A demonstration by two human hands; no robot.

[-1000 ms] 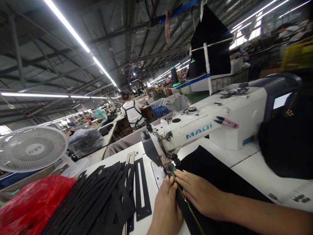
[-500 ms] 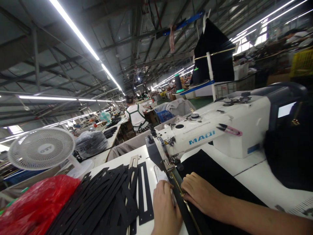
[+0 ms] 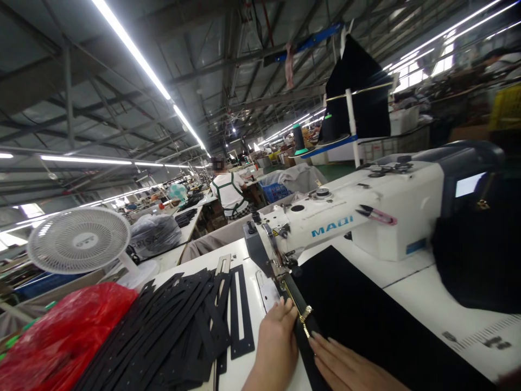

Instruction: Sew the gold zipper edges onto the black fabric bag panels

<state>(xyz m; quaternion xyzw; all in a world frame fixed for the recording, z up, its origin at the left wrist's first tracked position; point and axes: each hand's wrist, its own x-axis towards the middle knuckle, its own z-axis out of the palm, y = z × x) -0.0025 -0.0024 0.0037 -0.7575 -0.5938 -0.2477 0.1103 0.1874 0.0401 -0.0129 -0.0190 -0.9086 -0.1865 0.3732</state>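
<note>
A black strip with a gold metal zipper [image 3: 303,321] runs under the presser foot of a white sewing machine [image 3: 325,225]. On the strip's left edge, close to the foot, my left hand [image 3: 275,343] is closed, its fingers bent together; its thumb is hidden. My right hand [image 3: 345,363] lies with outstretched fingers on the strip's right side, fingertips beside the zipper. A gold slider shows between the two hands. To the right, a large black fabric panel [image 3: 358,304] spreads over the white table [image 3: 411,271].
Left of my hands lies a pile of black slotted strips [image 3: 171,326], beside a red plastic bag [image 3: 69,331]. A white fan [image 3: 81,239] stands behind them. Pink-handled thread snips [image 3: 378,215] rest on the machine. A person [image 3: 228,190] works farther back.
My right hand has moved back toward me along the zipper, its bent fingers now straightened. The gold slider has come into view. My left hand stays at the strip's left edge.
</note>
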